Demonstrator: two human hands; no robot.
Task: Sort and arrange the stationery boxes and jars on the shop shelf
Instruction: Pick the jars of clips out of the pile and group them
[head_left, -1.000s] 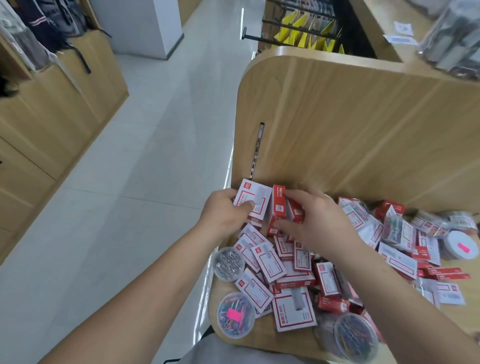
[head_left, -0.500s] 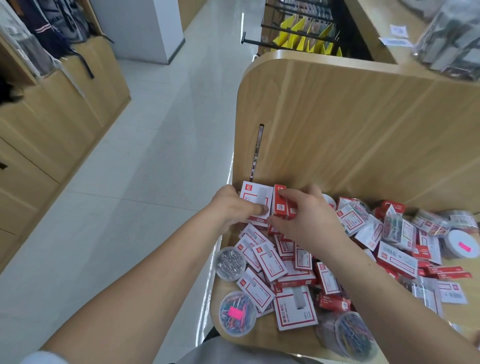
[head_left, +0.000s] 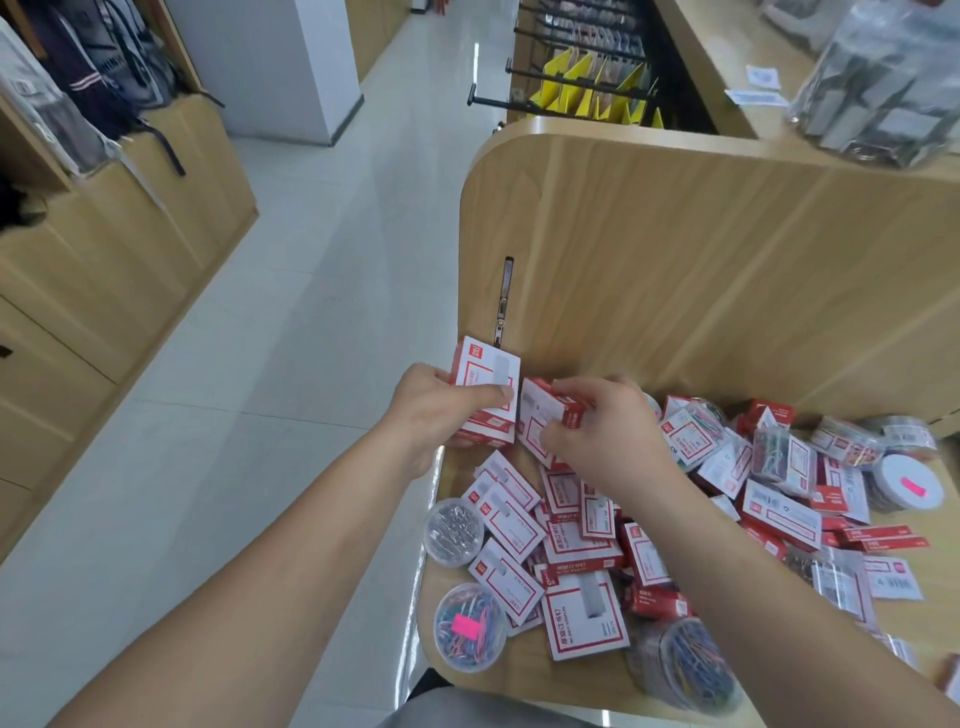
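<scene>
A heap of red-and-white staple boxes covers the wooden shelf. My left hand grips a small stack of those boxes at the shelf's far left corner, thumb across the top one. Beside it, my right hand pinches another staple box, tilted and raised just above the pile. A clear jar of silver clips and a jar of coloured clips with a pink sticker stand at the left edge. A third jar of coloured clips lies near the front.
The tall wooden back panel rises right behind the pile. More boxes, packets and a white-lidded jar crowd the right side. The tiled aisle drops away on the left, with wooden cabinets beyond it.
My left hand has lifted its stack of boxes and drawn it left. My right hand has picked a box out of the pile and turned it beside the stack.
</scene>
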